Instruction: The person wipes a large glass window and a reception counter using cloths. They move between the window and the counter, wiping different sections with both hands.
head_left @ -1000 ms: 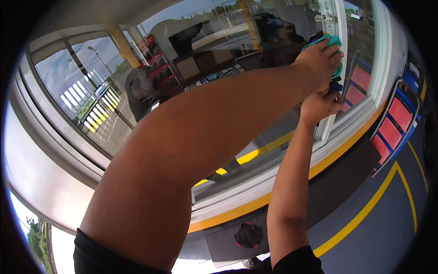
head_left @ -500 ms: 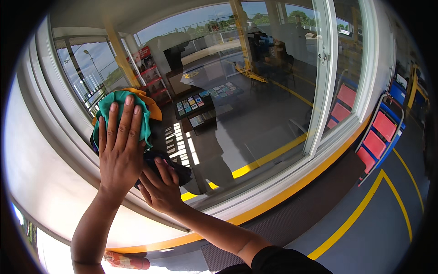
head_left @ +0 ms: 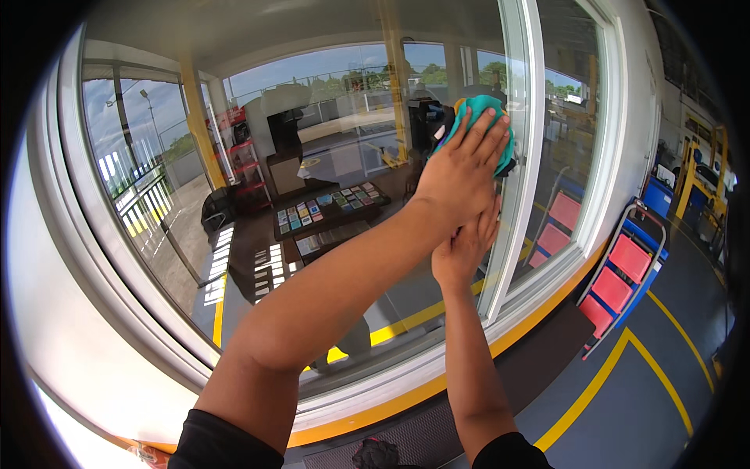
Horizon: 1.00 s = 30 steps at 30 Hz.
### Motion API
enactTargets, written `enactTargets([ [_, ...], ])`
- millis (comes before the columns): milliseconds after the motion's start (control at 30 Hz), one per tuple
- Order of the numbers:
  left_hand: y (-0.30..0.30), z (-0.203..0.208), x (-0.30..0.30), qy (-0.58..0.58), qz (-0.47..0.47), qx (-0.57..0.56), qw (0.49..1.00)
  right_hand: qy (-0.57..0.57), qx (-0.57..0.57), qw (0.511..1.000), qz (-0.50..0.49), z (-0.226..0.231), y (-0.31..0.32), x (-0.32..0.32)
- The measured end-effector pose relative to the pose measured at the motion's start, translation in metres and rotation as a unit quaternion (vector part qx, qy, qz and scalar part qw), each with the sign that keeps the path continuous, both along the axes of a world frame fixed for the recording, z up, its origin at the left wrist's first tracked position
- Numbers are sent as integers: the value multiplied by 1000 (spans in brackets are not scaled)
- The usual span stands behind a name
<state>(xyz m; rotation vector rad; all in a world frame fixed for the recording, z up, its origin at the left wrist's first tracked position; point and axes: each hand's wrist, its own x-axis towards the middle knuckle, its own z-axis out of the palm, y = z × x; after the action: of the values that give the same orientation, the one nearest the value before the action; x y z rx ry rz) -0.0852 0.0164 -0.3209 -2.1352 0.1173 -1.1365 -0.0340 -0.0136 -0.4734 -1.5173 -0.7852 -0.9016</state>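
Both hands have swept from the pane's left side half a second ago to its right, beside the white upright frame [head_left: 522, 156]. Left hand [head_left: 461, 168] lies flat with fingers spread, pressing one teal cloth [head_left: 486, 125] against the large window glass [head_left: 312, 195]. Right hand [head_left: 466, 246] sits just below, open-palmed against the glass, holding nothing that shows. Wiping looks well underway, judging by the span crossed; no streaks show, so what remains is hard to tell. Count: two hands, one cloth, one wide pane.
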Motion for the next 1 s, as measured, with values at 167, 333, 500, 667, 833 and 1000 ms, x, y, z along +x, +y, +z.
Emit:
enactTargets([
  [167, 5, 9, 63, -6, 12, -10, 1000, -10, 27, 994, -110, 28, 0, 102],
  [333, 20, 64, -22, -134, 21, 8, 991, 79, 113, 990, -40, 87, 16, 54],
  [500, 43, 52, -224, -173, 54, -97, 979, -95, 25, 995, 21, 107, 29, -141],
  [667, 65, 48, -345, -311, 286, -95, 902, -272, -48, 929, 245, 93, 67, -310],
  [833, 92, 100, -324, -351, 284, -3, 892, -315, 48, 903, 287, 136, 74, -280],
  [1000, 57, 139, -185, -280, 213, 2, 936, -280, 38, 948, 149, 175, 33, -142],
])
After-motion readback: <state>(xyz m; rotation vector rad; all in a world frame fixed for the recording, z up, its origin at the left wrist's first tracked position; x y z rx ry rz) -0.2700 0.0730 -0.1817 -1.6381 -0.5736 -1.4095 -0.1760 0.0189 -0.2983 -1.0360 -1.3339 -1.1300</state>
